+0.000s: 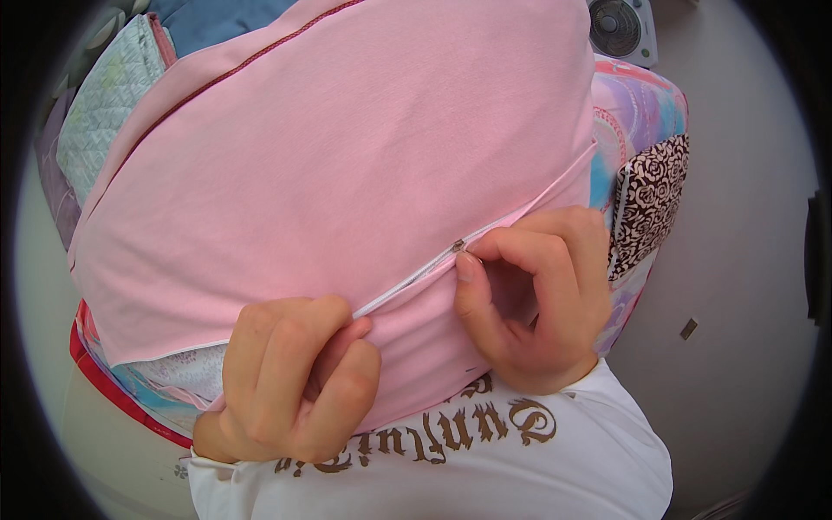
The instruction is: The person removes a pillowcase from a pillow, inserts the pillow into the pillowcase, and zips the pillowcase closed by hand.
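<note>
A large pink fabric cover (338, 169) with dark red piping lies before me. A white zipper (416, 276) runs slantwise along its near side. My right hand (543, 292) pinches the small metal zipper slider (459, 246) between thumb and forefinger. To the left, my left hand (299, 377) grips the zipper edge, its fingers curled over the tape. Further left of that hand the cover gapes, and a white inner fabric with a pale purple print (185, 370) shows through. My palms are turned away, so part of the zipper edge is hidden.
Under the cover lies a multicoloured bedspread (640, 104). A brown-and-cream rose-patterned cushion (653, 198) rests at the right. A fan (614, 29) stands at the upper right. Quilted pale green bedding (110, 107) and blue fabric (208, 23) lie at the upper left.
</note>
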Demonstrator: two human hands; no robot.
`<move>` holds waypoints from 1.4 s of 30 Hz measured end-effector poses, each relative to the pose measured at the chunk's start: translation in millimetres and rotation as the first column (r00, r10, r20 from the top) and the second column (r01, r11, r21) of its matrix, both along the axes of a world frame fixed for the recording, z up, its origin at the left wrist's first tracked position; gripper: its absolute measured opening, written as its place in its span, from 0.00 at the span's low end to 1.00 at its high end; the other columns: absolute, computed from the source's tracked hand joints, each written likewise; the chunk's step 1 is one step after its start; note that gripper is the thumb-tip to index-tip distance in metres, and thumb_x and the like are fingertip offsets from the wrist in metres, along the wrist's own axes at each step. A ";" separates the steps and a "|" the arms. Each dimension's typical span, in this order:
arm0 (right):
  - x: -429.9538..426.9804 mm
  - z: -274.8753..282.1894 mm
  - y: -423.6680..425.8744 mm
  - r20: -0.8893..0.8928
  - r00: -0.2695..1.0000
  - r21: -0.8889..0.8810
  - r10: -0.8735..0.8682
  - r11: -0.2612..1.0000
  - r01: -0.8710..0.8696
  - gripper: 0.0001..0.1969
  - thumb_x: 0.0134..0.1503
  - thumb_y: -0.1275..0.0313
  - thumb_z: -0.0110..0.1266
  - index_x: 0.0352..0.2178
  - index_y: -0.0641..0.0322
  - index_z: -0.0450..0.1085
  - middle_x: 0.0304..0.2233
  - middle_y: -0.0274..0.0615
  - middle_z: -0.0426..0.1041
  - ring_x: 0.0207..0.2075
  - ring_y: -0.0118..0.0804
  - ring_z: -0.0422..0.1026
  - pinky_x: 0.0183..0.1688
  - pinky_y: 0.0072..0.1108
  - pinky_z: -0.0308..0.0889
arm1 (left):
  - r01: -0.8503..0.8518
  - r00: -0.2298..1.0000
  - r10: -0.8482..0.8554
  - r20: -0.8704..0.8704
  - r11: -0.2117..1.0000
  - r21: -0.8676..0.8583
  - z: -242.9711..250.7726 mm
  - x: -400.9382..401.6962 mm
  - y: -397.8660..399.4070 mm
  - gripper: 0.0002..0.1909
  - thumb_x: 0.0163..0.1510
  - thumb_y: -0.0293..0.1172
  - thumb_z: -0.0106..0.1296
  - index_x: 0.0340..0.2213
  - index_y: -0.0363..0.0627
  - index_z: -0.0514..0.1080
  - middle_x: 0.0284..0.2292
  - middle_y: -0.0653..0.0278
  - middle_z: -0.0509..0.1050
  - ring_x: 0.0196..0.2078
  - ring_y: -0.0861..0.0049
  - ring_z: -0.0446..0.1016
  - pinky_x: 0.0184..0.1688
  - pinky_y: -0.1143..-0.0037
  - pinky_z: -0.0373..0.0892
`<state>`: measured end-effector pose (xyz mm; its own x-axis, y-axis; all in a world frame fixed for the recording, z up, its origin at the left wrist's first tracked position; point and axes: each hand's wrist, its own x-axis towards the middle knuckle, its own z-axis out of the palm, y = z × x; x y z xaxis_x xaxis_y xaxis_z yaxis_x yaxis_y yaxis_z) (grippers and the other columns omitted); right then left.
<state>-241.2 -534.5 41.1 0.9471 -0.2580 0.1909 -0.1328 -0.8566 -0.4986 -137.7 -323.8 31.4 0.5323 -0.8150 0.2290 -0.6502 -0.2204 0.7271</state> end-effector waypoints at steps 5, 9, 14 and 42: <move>-1.4 4.2 8.5 0.028 1.000 0.022 -0.002 1.000 0.002 0.15 0.39 0.86 0.70 0.31 0.62 0.78 0.25 0.37 0.72 0.27 0.34 0.67 0.31 0.24 0.57 | 0.025 0.999 -0.025 0.047 1.000 -0.010 -0.8 1.9 0.8 0.12 0.45 0.10 0.64 0.30 0.38 0.75 0.31 0.54 0.77 0.26 0.68 0.74 0.23 0.74 0.65; -0.4 1.9 12.8 0.079 0.997 0.014 0.013 1.000 -0.014 0.16 0.36 0.86 0.70 0.30 0.62 0.79 0.24 0.35 0.71 0.25 0.33 0.66 0.30 0.24 0.55 | 0.030 0.998 -0.030 0.059 0.999 -0.010 -1.5 4.0 2.0 0.12 0.46 0.10 0.63 0.31 0.37 0.75 0.31 0.53 0.77 0.26 0.67 0.74 0.23 0.74 0.66; 0.6 0.6 17.4 0.100 0.995 0.021 0.011 1.000 -0.013 0.17 0.33 0.85 0.71 0.29 0.62 0.79 0.23 0.34 0.71 0.25 0.32 0.65 0.30 0.24 0.54 | 0.041 0.996 -0.040 0.086 0.999 -0.013 -3.2 5.2 4.8 0.13 0.44 0.15 0.64 0.35 0.35 0.77 0.32 0.53 0.77 0.27 0.67 0.74 0.24 0.74 0.67; -1.7 -4.1 37.0 0.084 0.996 0.056 -0.015 0.998 0.011 0.13 0.39 0.80 0.70 0.28 0.56 0.76 0.22 0.29 0.66 0.22 0.33 0.63 0.31 0.27 0.52 | 0.041 0.997 -0.035 0.072 0.995 -0.096 -11.6 2.4 5.8 0.12 0.48 0.12 0.64 0.33 0.33 0.72 0.32 0.49 0.78 0.25 0.67 0.74 0.22 0.73 0.67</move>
<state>-242.9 -497.5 36.9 0.9248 -0.2825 0.2548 -0.0993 -0.8259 -0.5551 -135.3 -318.1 19.8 0.4813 -0.8063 0.3438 -0.7068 -0.1251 0.6963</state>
